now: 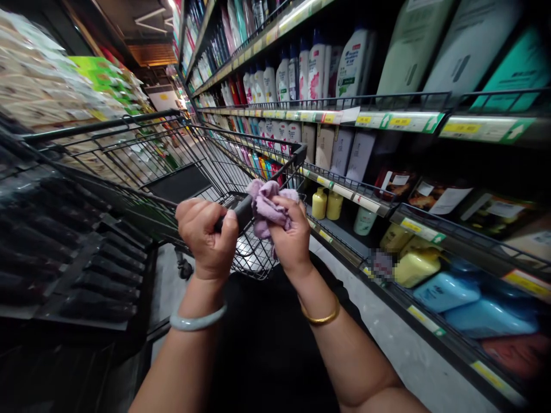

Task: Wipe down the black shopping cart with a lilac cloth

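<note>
A black wire shopping cart [172,123] stands right in front of me. Its dark handle [244,213] runs between my hands. My left hand [205,238] is wrapped round the left part of that handle, with a pale bangle on the wrist. In my right hand [293,238] a crumpled light purple cloth [271,209] is gripped, bunched over the handle's right end. Whether the right fingers also touch the handle is hidden by the cloth. A gold bracelet sits on the right wrist.
Shelves with shampoo bottles [316,69] line the right side, close to the cart. Yellow [417,267] and blue bottles [447,292] lie low on the right. Stacked packages [38,86] rise at the left, above a rack of dark items [103,275]. The aisle stretches ahead.
</note>
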A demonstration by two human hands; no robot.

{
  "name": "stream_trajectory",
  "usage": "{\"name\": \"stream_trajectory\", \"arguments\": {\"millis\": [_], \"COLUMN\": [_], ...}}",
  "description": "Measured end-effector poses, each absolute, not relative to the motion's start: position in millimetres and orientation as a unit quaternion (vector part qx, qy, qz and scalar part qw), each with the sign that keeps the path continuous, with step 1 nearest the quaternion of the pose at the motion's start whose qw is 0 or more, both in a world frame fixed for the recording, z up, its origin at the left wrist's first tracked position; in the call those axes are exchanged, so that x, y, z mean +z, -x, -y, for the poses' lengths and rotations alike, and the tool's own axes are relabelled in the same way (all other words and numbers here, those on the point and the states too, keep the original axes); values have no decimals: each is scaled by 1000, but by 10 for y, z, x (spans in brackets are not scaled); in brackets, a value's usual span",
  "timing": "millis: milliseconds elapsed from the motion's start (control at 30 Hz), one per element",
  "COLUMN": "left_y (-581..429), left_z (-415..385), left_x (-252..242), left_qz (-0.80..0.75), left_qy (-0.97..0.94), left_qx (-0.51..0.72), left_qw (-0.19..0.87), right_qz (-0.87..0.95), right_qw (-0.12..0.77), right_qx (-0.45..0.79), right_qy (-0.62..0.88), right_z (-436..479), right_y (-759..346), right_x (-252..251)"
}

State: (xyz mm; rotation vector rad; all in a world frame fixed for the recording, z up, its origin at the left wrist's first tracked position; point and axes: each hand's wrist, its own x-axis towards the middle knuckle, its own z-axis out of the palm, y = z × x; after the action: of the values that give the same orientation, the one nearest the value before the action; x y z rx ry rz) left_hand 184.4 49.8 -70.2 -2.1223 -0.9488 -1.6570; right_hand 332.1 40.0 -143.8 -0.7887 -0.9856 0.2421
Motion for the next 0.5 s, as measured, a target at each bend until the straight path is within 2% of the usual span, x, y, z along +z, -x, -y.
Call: {"name": "stream_trajectory", "arguments": {"millis": [167,400,500], "left_y": [-1823,-1803,-1796], "left_z": [-493,-496,-502], "left_x": [-700,-680,-683], "left_qz": [327,317,311], "left_qy": [738,745,747], "left_qx": [-573,-569,-568], "left_qw": [143,145,149], "right_qz": [387,521,485], "right_qw": [816,786,789], "right_qx": [166,65,60], "right_qy": [395,328,374], "right_z": [-448,-164,-290], "right_y": [-3329,-3228,-3263], "right_x": [-1492,-1230,-1342]}}
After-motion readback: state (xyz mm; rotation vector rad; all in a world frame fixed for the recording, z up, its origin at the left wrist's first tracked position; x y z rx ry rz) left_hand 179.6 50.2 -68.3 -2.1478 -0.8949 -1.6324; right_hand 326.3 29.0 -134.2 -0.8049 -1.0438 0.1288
